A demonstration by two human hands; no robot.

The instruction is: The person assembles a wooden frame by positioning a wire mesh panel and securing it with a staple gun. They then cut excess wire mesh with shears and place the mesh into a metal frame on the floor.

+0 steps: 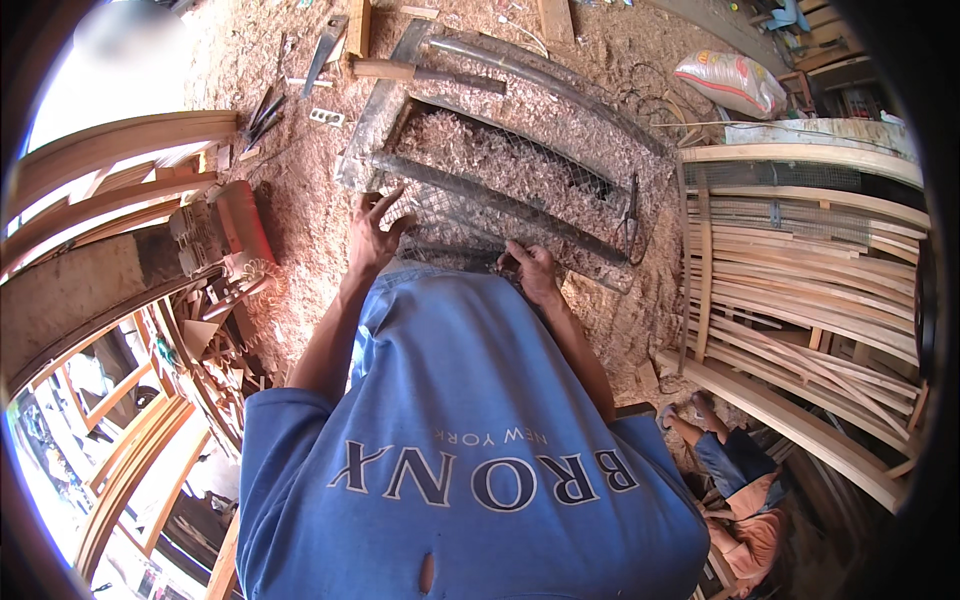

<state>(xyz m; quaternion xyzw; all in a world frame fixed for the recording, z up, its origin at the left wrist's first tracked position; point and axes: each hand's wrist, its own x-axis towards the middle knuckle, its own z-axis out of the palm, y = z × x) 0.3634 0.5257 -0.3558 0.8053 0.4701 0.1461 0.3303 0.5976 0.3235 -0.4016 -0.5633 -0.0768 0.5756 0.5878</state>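
A sheet of grey wire mesh [500, 190] lies over a weathered wooden frame [385, 100] on a floor thick with wood shavings. My left hand [375, 232] hovers at the mesh's near left edge with fingers spread and nothing in it. My right hand [532, 270] is curled on the near edge of the mesh, fingers pinching the wire. My blue shirt [470, 420] hides the closest part of the frame.
Stacks of curved wooden slats [800, 290] rise at the right, curved frames [110, 150] at the left beside a red power tool [225, 240]. A hand saw [325, 50], a filled sack [730, 82] and a seated person [735, 480] are nearby.
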